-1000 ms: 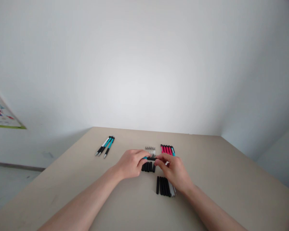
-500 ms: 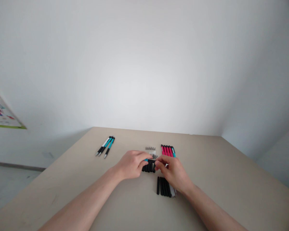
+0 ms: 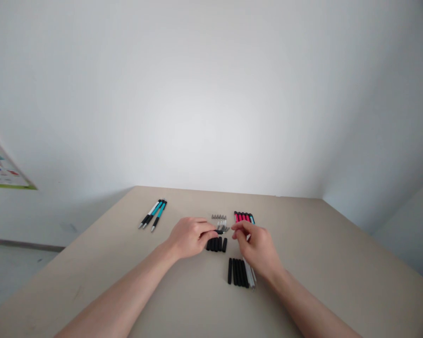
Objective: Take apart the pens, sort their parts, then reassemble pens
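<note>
My left hand (image 3: 193,238) pinches a partly assembled pen, whose black end (image 3: 219,231) points right out of the fingers; the rest is hidden by the hand. My right hand (image 3: 255,241) is just right of it, thumb and index finger slightly apart, with nothing visible between them. Beneath the held pen lies a row of short black grips (image 3: 216,244). Small springs and clear pieces (image 3: 222,225) lie just behind it, with a row of silver cone tips (image 3: 219,217) further back. Pink pen barrels (image 3: 243,217) and a blue one stand partly hidden behind my right hand.
Three pens (image 3: 153,215) with black grips lie together at the left of the beige table (image 3: 183,300). Near the right forearm lie several longer black tubes (image 3: 238,272) beside thin whitish refills (image 3: 250,274). A white wall (image 3: 211,117) rises behind the table.
My right hand has come off the black part of the pen, and a small gap now separates the hands. The blue part seen by my left fingers is now hidden.
</note>
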The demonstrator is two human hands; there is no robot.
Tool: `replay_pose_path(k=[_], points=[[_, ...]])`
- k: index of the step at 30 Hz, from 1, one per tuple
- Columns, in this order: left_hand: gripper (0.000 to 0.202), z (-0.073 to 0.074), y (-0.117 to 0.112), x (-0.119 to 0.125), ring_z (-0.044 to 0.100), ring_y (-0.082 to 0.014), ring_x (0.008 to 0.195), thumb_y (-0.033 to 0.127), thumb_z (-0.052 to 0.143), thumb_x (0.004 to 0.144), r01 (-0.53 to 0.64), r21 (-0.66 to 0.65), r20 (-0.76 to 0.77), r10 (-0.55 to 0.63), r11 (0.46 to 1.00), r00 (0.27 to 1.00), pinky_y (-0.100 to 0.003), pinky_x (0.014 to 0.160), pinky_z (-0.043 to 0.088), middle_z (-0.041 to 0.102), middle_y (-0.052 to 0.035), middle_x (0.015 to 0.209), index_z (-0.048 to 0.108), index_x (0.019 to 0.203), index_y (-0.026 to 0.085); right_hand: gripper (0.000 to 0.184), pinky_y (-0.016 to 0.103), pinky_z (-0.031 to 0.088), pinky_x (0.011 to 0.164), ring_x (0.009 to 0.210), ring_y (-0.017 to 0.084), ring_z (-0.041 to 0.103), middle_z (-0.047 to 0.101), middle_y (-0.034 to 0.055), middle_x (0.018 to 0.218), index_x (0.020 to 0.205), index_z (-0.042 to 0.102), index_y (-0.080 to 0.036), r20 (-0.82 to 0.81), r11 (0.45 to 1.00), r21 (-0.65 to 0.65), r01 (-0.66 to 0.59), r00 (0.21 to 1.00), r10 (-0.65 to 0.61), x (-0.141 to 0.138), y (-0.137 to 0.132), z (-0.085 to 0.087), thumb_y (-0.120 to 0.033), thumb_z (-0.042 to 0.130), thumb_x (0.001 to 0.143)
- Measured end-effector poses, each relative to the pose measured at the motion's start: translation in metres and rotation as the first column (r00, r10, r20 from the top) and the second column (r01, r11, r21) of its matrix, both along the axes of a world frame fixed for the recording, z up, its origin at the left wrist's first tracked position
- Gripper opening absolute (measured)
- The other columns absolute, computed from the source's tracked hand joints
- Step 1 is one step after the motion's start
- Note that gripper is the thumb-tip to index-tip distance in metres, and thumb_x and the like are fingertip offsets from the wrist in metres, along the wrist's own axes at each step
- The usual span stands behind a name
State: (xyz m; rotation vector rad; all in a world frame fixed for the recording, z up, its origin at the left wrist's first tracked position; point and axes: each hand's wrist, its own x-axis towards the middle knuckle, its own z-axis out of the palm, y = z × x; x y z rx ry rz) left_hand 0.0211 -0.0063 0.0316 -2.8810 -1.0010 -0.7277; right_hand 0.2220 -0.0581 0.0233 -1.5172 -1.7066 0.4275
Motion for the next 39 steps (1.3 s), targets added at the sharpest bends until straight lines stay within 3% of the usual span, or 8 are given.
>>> replay_pose_path(k=[5, 13, 18, 29, 35, 39], points=[[0.031, 0.0, 0.001, 0.0, 0.059, -0.0132, 0.065, 0.031, 0.043, 0.093, -0.036, -0.035, -0.02, 0.035, 0.999, 0.999, -0.022, 0.057, 0.036, 0.065, -0.0002, 0.069, 0.067, 0.075, 0.023, 0.028, 0.032, 0.046, 0.077, 0.084, 0.02, 0.061, 0.069, 0.0045, 0.082, 0.084, 0.067, -0.017, 0.142, 0.995, 0.078, 0.057, 0.988, -0.067, 0.006, 0.008, -0.009, -0.009, 0.042, 0.075], [0.025, 0.0, 0.001, 0.0, 0.063, -0.0158, 0.075, 0.029, 0.044, 0.092, -0.088, -0.109, -0.019, 0.086, 0.99, 0.996, -0.024, 0.066, 0.042, 0.069, 0.0001, 0.082, 0.067, 0.083, 0.025, 0.037, 0.041, 0.038, 0.099, 0.111, 0.024, 0.05, 0.061, 0.0087, 0.116, 0.103, 0.067, -0.015, 0.346, 0.984, 0.102, -0.144, 0.933, 0.1, 0.011, 0.016, -0.021, -0.005, 0.044, 0.076], [0.024, 0.002, 0.001, 0.001, 0.063, -0.0163, 0.074, 0.025, 0.044, 0.091, -0.101, -0.13, -0.029, 0.098, 0.986, 0.995, -0.024, 0.066, 0.042, 0.069, -0.0006, 0.081, 0.066, 0.083, 0.023, 0.039, 0.043, 0.036, 0.1, 0.112, 0.025, 0.049, 0.06, 0.0081, 0.121, 0.111, 0.064, -0.016, 0.374, 0.973, 0.115, -0.199, 0.916, 0.143, 0.012, 0.022, -0.023, -0.007, 0.045, 0.078], [0.027, 0.005, 0.0, 0.001, 0.06, -0.0166, 0.068, 0.025, 0.039, 0.092, -0.146, -0.136, -0.039, 0.142, 0.98, 0.989, -0.025, 0.059, 0.035, 0.066, -0.001, 0.072, 0.06, 0.076, 0.021, 0.031, 0.037, 0.04, 0.092, 0.099, 0.022, 0.053, 0.066, 0.0071, 0.102, 0.1, 0.067, -0.015, 0.343, 0.974, 0.126, -0.19, 0.929, 0.137, 0.011, 0.022, -0.02, -0.008, 0.045, 0.079], [0.029, 0.004, 0.002, 0.002, 0.058, -0.016, 0.063, 0.029, 0.037, 0.094, -0.235, -0.16, -0.023, 0.234, 0.959, 0.972, -0.025, 0.055, 0.031, 0.064, -0.0005, 0.068, 0.057, 0.075, 0.021, 0.036, 0.046, 0.038, 0.094, 0.119, 0.029, 0.042, 0.052, 0.008, 0.132, 0.119, 0.059, -0.019, 0.458, 0.991, 0.06, -0.123, 0.885, 0.082, 0.01, 0.021, -0.016, -0.021, 0.047, 0.085], [0.029, 0.0, 0.003, 0.003, 0.058, -0.0162, 0.063, 0.029, 0.037, 0.094, -0.271, -0.166, -0.016, 0.272, 0.948, 0.962, -0.025, 0.056, 0.032, 0.065, -0.0003, 0.069, 0.057, 0.074, 0.021, 0.042, 0.053, 0.027, 0.101, 0.131, 0.031, 0.029, 0.042, 0.0062, 0.141, 0.13, 0.049, -0.021, 0.518, 0.994, -0.023, -0.104, 0.85, 0.1, 0.006, 0.02, -0.016, -0.031, 0.041, 0.091]])
